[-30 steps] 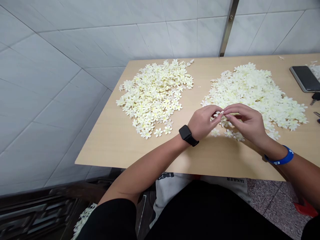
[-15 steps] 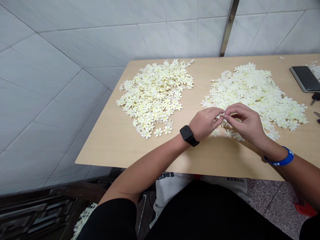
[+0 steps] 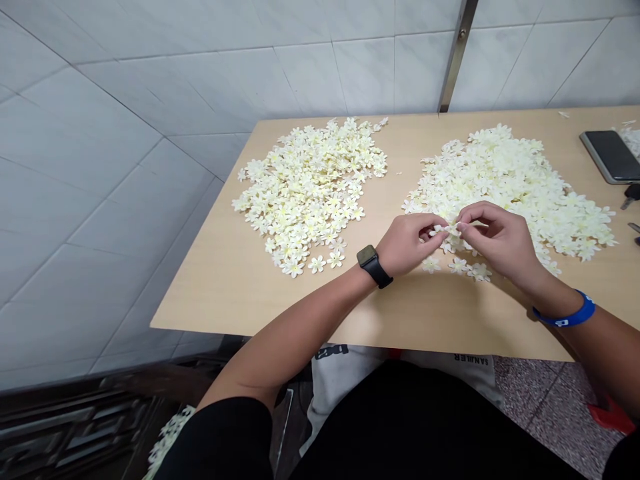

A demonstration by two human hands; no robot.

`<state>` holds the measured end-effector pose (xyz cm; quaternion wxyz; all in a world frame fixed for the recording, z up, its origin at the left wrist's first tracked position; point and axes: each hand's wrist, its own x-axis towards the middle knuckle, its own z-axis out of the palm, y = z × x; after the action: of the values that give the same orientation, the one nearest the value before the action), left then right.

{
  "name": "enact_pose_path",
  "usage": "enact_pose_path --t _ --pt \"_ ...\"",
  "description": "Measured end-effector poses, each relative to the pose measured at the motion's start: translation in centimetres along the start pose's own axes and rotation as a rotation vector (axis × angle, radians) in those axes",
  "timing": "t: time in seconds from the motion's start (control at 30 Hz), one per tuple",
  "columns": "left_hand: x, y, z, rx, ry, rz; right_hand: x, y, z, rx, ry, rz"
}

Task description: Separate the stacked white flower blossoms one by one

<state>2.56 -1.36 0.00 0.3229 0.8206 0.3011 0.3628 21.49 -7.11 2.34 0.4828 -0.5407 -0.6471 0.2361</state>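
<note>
Left hand (image 3: pixel 407 243) and right hand (image 3: pixel 500 243) both pinching 1 cream artificial blossom (image 3: pixel 443 230) between fingertips, raised clear of the blossom heap (image 3: pixel 500 173) just beyond the grip; second blossom heap (image 3: pixel 310 193) left of the grip.

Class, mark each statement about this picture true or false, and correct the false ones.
1. A black smartwatch is on the left wrist. True.
2. The blue wristband is on the left wrist. False: it is on the right wrist.
3. The left hand and right hand both touch a cream artificial blossom. True.
4. The smartphone lies between the left heap and right heap of blossoms. False: it lies to the right of both, on the table.
</note>
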Motion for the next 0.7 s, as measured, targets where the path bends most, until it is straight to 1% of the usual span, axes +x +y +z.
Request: enact_pose_path --t 0.1,0.2,0.33,0.43,0.5,0.63,0.7 --pt "0.1 -0.1 -0.1 -0.009 -0.003 -0.036 0.3 0.3 -0.4 0.036 0.038 0.055" --pt "0.0 -0.2 -0.1 -0.014 -0.004 -0.05 0.6 0.6 -0.6 0.091 0.034 0.1" --pt "0.1 -0.3 -0.1 -0.024 0.012 -0.07 0.7 0.9 -0.5 0.208 0.012 0.133" --pt "0.1 -0.4 -0.1 -0.016 0.039 -0.076 0.8 1.2 -0.6 0.22 0.034 0.136" --pt "0.1 -0.5 -0.1 -0.018 0.061 -0.072 0.9 1.6 -0.9 0.149 0.059 0.094" --pt "0.1 -0.5 -0.2 -0.027 0.075 -0.052 1.1 2.2 -1.5 -0.192 0.188 -0.01" --pt "0.0 -0.4 -0.3 -0.022 0.077 -0.051 1.0 2.1 -1.5 -0.311 0.218 -0.034"
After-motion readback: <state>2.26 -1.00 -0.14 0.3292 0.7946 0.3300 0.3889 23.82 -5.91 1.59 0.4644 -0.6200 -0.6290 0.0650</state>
